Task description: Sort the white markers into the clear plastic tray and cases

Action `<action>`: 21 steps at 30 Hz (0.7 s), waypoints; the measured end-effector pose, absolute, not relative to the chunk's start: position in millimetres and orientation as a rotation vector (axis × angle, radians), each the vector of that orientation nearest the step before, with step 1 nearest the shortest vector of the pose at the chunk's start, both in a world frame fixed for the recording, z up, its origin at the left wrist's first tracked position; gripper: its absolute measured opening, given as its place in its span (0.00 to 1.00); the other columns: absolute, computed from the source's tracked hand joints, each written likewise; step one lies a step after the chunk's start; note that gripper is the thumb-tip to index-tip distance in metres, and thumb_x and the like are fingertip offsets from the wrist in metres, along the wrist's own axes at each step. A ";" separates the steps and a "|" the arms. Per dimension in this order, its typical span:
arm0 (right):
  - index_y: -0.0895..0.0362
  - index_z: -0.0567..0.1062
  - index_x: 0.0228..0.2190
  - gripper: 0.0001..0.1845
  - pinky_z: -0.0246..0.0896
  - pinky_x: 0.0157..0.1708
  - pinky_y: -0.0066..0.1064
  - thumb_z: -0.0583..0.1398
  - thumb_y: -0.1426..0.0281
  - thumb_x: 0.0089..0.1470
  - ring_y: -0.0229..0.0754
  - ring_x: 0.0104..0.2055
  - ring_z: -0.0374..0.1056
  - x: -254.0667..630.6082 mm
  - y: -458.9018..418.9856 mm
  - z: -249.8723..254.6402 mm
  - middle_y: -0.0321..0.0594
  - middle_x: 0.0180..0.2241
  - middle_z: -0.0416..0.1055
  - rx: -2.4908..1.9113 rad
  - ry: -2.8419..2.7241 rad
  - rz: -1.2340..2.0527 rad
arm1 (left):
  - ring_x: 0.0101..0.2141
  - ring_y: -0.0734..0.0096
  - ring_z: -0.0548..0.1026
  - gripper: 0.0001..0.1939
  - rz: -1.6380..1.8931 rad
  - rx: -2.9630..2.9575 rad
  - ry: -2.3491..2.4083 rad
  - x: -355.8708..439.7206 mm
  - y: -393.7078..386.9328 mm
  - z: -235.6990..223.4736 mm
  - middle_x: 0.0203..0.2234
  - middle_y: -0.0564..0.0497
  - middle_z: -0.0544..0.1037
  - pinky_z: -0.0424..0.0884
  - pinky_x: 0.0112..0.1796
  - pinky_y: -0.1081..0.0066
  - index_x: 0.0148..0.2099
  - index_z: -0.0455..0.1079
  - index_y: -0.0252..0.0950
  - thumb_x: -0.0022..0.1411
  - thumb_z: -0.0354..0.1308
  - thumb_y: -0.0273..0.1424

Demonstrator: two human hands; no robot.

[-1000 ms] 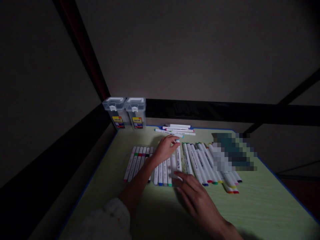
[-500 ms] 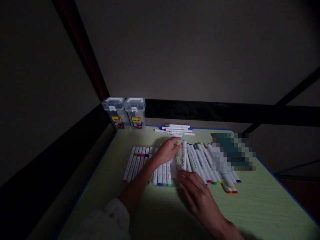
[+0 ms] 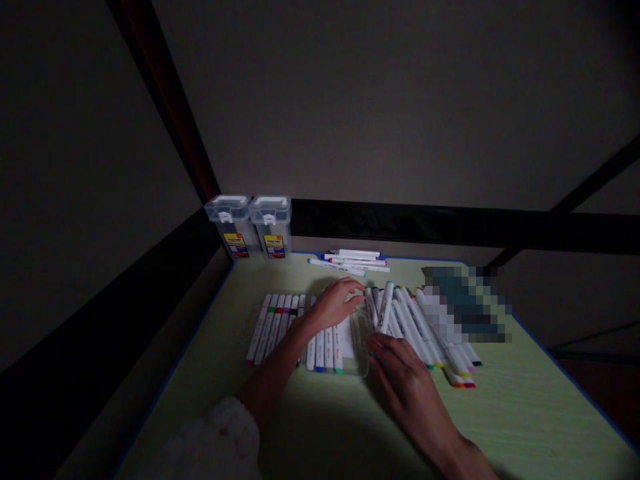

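My right hand (image 3: 403, 377) pinches the lower end of a white marker (image 3: 385, 308) with a light blue tip. This marker leans over the loose markers (image 3: 410, 327) piled on the right, just off the tray's right edge. My left hand (image 3: 338, 301) reaches over a clear plastic tray (image 3: 361, 347), its fingers bent loosely and apart, holding nothing visible. Several white markers (image 3: 323, 347) with blue and green ends lie side by side in the tray under that hand. Further left is another row of markers (image 3: 270, 333) with coloured bands; my left forearm covers part of it.
Two clear lidded boxes (image 3: 274, 230) with yellow labels stand at the back left corner. A small stack of markers (image 3: 355, 260) lies by the table's back edge. At the right, a pixelated dark object (image 3: 465, 300) rests on the green table (image 3: 530, 413).
My right hand has shifted slightly right, and the light-blue-tipped marker has moved right from the tray's edge, now tilted over the pile. My left hand has barely moved.
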State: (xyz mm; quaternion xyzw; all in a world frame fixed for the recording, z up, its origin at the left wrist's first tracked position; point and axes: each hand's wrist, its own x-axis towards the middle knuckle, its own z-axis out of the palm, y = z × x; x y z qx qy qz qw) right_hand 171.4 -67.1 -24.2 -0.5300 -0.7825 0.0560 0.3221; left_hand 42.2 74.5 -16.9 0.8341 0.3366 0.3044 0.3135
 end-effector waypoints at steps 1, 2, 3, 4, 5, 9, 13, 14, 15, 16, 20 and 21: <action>0.60 0.70 0.41 0.13 0.63 0.40 0.40 0.50 0.75 0.54 0.45 0.41 0.64 172.7 -66.6 -24.2 0.47 0.40 0.68 -1.398 -2.055 0.141 | 0.40 0.69 0.71 0.09 0.800 2.202 0.893 42.0 74.7 -16.8 0.38 0.46 0.74 0.65 0.43 0.69 0.39 0.69 0.32 0.56 0.51 0.25; 0.59 0.70 0.41 0.13 0.64 0.40 0.41 0.50 0.75 0.54 0.45 0.41 0.64 173.9 -66.2 -24.3 0.47 0.40 0.68 -1.407 -2.054 0.137 | 0.39 0.69 0.71 0.09 0.796 2.205 0.899 41.9 74.9 -16.8 0.38 0.46 0.74 0.65 0.43 0.70 0.39 0.69 0.31 0.56 0.51 0.25; 0.59 0.70 0.40 0.13 0.64 0.40 0.41 0.50 0.75 0.54 0.45 0.41 0.64 175.2 -65.7 -24.3 0.46 0.39 0.69 -1.417 -2.052 0.137 | 0.39 0.69 0.71 0.09 0.791 2.207 0.903 41.7 75.2 -16.9 0.38 0.46 0.74 0.65 0.43 0.70 0.39 0.69 0.31 0.56 0.51 0.25; 0.59 0.70 0.40 0.13 0.63 0.40 0.41 0.50 0.74 0.54 0.45 0.40 0.64 176.3 -65.2 -24.3 0.46 0.39 0.69 -1.424 -2.051 0.139 | 0.39 0.69 0.71 0.09 0.788 2.210 0.905 41.6 75.4 -17.2 0.37 0.46 0.74 0.65 0.43 0.70 0.39 0.69 0.31 0.56 0.51 0.25; 0.59 0.70 0.40 0.13 0.63 0.40 0.41 0.50 0.75 0.54 0.45 0.40 0.64 177.4 -64.7 -24.2 0.46 0.39 0.69 -1.430 -2.051 0.141 | 0.39 0.69 0.71 0.09 0.784 2.212 0.903 41.6 75.8 -17.6 0.37 0.46 0.74 0.66 0.43 0.70 0.39 0.69 0.31 0.56 0.52 0.26; 0.60 0.70 0.40 0.13 0.63 0.41 0.40 0.50 0.75 0.54 0.45 0.41 0.64 180.3 -63.4 -23.0 0.47 0.39 0.68 -1.450 -2.059 0.139 | 0.38 0.71 0.71 0.08 0.771 2.221 0.894 41.6 76.8 -19.9 0.37 0.47 0.74 0.66 0.42 0.71 0.39 0.69 0.32 0.55 0.52 0.26; 0.61 0.70 0.40 0.14 0.63 0.41 0.40 0.49 0.75 0.54 0.45 0.40 0.64 182.3 -63.8 -22.2 0.48 0.39 0.68 -1.486 -2.072 0.130 | 0.37 0.71 0.71 0.08 0.755 2.221 0.906 41.2 77.0 -20.0 0.36 0.47 0.74 0.66 0.41 0.72 0.38 0.69 0.32 0.55 0.53 0.25; 0.61 0.70 0.39 0.14 0.62 0.41 0.41 0.49 0.76 0.54 0.45 0.41 0.64 182.7 -64.0 -22.1 0.48 0.40 0.68 -1.491 -2.083 0.128 | 0.37 0.71 0.71 0.08 0.751 2.222 0.913 41.0 77.1 -19.7 0.36 0.48 0.74 0.66 0.41 0.72 0.38 0.69 0.32 0.55 0.53 0.25; 0.61 0.70 0.39 0.14 0.62 0.41 0.41 0.49 0.76 0.54 0.45 0.41 0.64 183.0 -64.3 -22.0 0.48 0.40 0.68 -1.495 -2.093 0.124 | 0.37 0.71 0.71 0.08 0.747 2.223 0.920 40.7 77.3 -19.4 0.36 0.48 0.74 0.66 0.41 0.72 0.38 0.69 0.32 0.55 0.53 0.25; 0.61 0.70 0.39 0.14 0.62 0.41 0.41 0.49 0.76 0.54 0.46 0.41 0.64 183.3 -64.6 -21.9 0.48 0.39 0.68 -1.499 -2.102 0.117 | 0.36 0.71 0.71 0.08 0.745 2.226 0.927 40.3 77.6 -19.3 0.36 0.48 0.74 0.66 0.41 0.72 0.38 0.69 0.32 0.55 0.53 0.25; 0.60 0.71 0.38 0.14 0.62 0.40 0.42 0.49 0.76 0.53 0.46 0.40 0.64 183.9 -65.2 -21.0 0.47 0.39 0.69 -1.503 -2.119 0.083 | 0.37 0.71 0.71 0.08 0.748 2.232 0.934 38.8 79.1 -19.8 0.36 0.48 0.74 0.66 0.41 0.71 0.38 0.69 0.32 0.55 0.53 0.26; 0.61 0.71 0.38 0.14 0.63 0.39 0.42 0.49 0.76 0.53 0.46 0.39 0.64 183.9 -65.2 -20.8 0.47 0.38 0.69 -1.504 -2.122 0.072 | 0.36 0.71 0.71 0.08 0.748 2.231 0.931 38.6 79.3 -20.1 0.36 0.48 0.74 0.66 0.41 0.71 0.38 0.69 0.32 0.55 0.53 0.26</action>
